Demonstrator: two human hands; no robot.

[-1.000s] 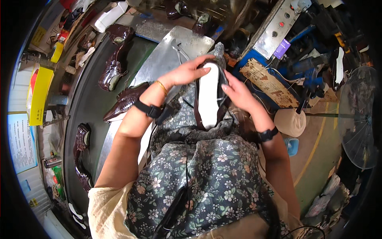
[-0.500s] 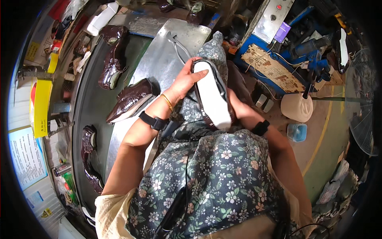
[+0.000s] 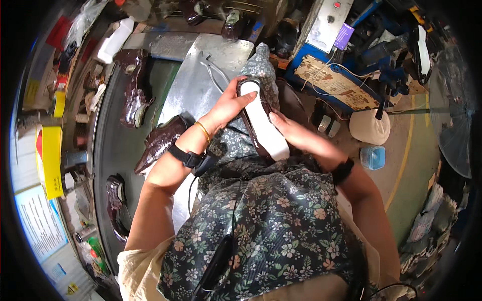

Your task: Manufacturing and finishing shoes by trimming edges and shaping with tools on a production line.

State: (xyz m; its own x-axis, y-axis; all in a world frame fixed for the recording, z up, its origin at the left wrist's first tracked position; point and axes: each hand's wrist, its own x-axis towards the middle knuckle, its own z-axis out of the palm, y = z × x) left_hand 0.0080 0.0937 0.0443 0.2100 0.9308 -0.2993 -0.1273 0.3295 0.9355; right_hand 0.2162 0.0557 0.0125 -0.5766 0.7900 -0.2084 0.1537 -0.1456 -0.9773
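A dark brown shoe upper (image 3: 255, 134) rests in my lap with its white underside (image 3: 262, 120) turned up. My left hand (image 3: 231, 106) grips its far end, the thumb lying across the white surface. My right hand (image 3: 290, 129) closes on its right side, with the thumb at the edge of the white bottom and the other fingers hidden beneath. Beyond my left hand, a pair of metal pincers (image 3: 213, 72) lies on a shiny metal sheet (image 3: 185, 75). A glossy brown shoe (image 3: 163, 140) sits beside my left forearm.
On the left, a dark conveyor belt (image 3: 111, 143) carries several glossy brown shoes (image 3: 135, 93). A blue machine (image 3: 304, 55) with a control panel stands at the far right. Near it are a beige jug (image 3: 369, 128), a blue tub (image 3: 372, 157) and a fan (image 3: 454, 120).
My right hand has moved up the shoe's right side, its thumb coming onto the edge of the white bottom. My left hand keeps its grip. The whole view has shifted slightly.
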